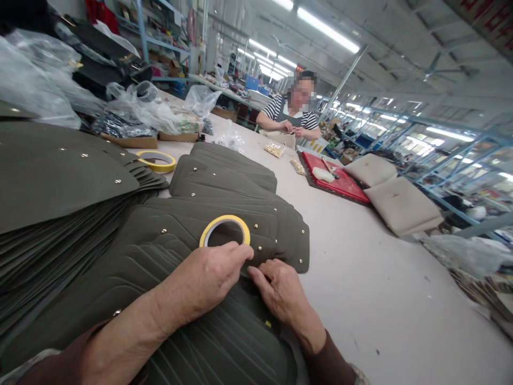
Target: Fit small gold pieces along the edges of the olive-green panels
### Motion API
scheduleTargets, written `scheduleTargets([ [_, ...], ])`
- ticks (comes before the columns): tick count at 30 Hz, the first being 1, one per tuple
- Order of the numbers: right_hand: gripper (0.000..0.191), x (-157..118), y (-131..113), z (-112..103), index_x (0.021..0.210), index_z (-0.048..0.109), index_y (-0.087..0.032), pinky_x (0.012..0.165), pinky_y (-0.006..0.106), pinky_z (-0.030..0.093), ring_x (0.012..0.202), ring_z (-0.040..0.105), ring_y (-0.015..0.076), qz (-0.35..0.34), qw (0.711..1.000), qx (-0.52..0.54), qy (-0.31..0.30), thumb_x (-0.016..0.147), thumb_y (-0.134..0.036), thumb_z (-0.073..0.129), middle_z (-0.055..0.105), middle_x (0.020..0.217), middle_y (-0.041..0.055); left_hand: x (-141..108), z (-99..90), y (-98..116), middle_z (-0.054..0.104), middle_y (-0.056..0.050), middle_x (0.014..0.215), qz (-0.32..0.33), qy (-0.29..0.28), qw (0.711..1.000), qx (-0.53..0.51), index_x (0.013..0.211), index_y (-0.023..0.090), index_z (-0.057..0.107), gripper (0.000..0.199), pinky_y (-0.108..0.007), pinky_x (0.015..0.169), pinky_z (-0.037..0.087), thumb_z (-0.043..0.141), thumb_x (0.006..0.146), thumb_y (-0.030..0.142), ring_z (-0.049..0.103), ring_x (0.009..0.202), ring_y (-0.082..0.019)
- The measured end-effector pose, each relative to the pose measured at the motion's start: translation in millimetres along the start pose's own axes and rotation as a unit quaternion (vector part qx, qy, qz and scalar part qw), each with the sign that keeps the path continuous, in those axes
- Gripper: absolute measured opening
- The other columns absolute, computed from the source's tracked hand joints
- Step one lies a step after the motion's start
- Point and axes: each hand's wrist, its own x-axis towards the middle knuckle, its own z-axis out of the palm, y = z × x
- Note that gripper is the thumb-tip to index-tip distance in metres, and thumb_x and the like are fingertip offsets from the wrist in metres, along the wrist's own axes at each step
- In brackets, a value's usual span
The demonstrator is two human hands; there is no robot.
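My left hand [218, 270] is closed around the lower edge of a yellow tape roll [227, 219], which is tilted up above the dark green panels. Close on its right, my right hand [280, 286] has its fingers curled, with thumb and forefinger near each other over the panels; what they hold, if anything, is too small to tell. The dark green panels [180, 214] lie overlapped in fanned stacks, with small gold studs on them. A small yellow piece [268, 324] shows on a panel below my hands.
Another tape roll [156, 161] lies behind the panels. Plastic bags [148, 109] and cartons stand at the back left. Across the table [360, 278], a person handles a beige piece. A red board [334, 176] with a tool and beige panels [401, 206] are at the right.
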Motion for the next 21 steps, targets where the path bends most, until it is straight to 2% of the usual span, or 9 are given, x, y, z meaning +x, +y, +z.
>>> scheduleTargets([
  [2,0.037,-2,-1,-6,0.062,0.065,-0.021,0.063,0.029,0.04,0.063,0.061,0.0157,0.01,0.998,0.051,-0.023,0.096,-0.033,0.056,0.068,0.063,0.0011,-2,-1.4,1,0.071,-0.002,0.102,0.022,0.017,1.0,-0.013,0.115,0.023,0.055,0.026,-0.026,0.08,0.053,0.04,0.096,0.013,0.07,0.089,-0.016],
  [3,0.031,-4,-2,-8,0.065,0.067,-0.021,0.063,0.028,0.041,0.064,0.062,0.0154,0.02,0.996,0.088,-0.015,0.094,-0.03,0.058,0.069,0.065,0.0005,-2,-2.3,2,0.072,-0.002,0.105,0.028,0.027,0.999,-0.013,0.117,0.024,0.055,0.027,-0.025,0.081,0.053,0.041,0.096,0.014,0.07,0.091,-0.015],
  [5,0.018,-7,-4,-12,0.075,0.071,-0.021,0.063,0.026,0.044,0.065,0.063,0.0142,0.04,0.983,0.175,0.044,0.091,-0.023,0.061,0.071,0.071,-0.0005,-3,-4.2,5,0.073,-0.001,0.11,0.028,0.038,0.999,0.0,0.127,0.026,0.05,0.033,-0.024,0.083,0.053,0.043,0.096,0.014,0.071,0.094,-0.015],
  [7,0.01,-11,-7,-14,0.086,0.072,-0.021,0.063,0.025,0.047,0.065,0.063,0.013,0.045,0.959,0.251,0.124,0.088,-0.019,0.063,0.071,0.076,-0.0003,-3,-5.9,7,0.073,-0.001,0.111,0.018,0.031,0.999,0.028,0.14,0.027,0.038,0.047,-0.025,0.081,0.055,0.045,0.096,0.016,0.072,0.093,-0.016],
  [9,0.014,-13,-11,-15,0.098,0.071,-0.02,0.065,0.025,0.051,0.069,0.064,0.0133,0.019,0.94,0.29,0.179,0.087,-0.016,0.064,0.071,0.084,0.0015,-3,-6.8,7,0.075,-0.001,0.105,0.007,0.016,0.998,0.057,0.147,0.026,0.026,0.055,-0.027,0.076,0.056,0.045,0.096,0.018,0.074,0.088,-0.018],
  [12,0.028,-13,-15,-15,0.112,0.066,-0.021,0.073,0.026,0.055,0.083,0.066,0.0153,-0.047,0.937,0.278,0.206,0.086,-0.01,0.061,0.07,0.099,0.0053,-2,-6.8,8,0.076,-0.002,0.1,0.015,0.001,0.997,0.078,0.144,0.024,0.024,0.051,-0.03,0.07,0.056,0.042,0.097,0.02,0.074,0.082,-0.021],
  [16,0.025,-11,-17,-10,0.109,0.067,-0.021,0.085,0.031,0.057,0.097,0.067,0.0186,-0.104,0.942,0.227,0.223,0.088,-0.009,0.062,0.071,0.105,0.0088,-3,-5.4,11,0.075,-0.003,0.098,0.038,-0.013,0.996,0.081,0.139,0.021,0.025,0.045,-0.031,0.068,0.057,0.041,0.097,0.019,0.075,0.081,-0.022],
  [18,0.02,-11,-17,-8,0.104,0.068,-0.02,0.086,0.032,0.057,0.094,0.068,0.0191,-0.115,0.944,0.208,0.228,0.088,-0.009,0.062,0.072,0.101,0.0101,-4,-4.7,12,0.075,-0.004,0.098,0.043,-0.015,0.996,0.076,0.138,0.021,0.026,0.043,-0.032,0.068,0.058,0.04,0.097,0.018,0.075,0.082,-0.022],
  [21,0.017,-11,-19,-8,0.097,0.068,-0.019,0.079,0.03,0.057,0.085,0.069,0.0177,-0.123,0.946,0.194,0.229,0.089,-0.007,0.059,0.073,0.092,0.0089,-4,-3.0,13,0.075,-0.005,0.103,0.043,-0.023,0.997,0.061,0.136,0.022,0.028,0.04,-0.032,0.07,0.058,0.038,0.098,0.017,0.075,0.085,-0.021],
])
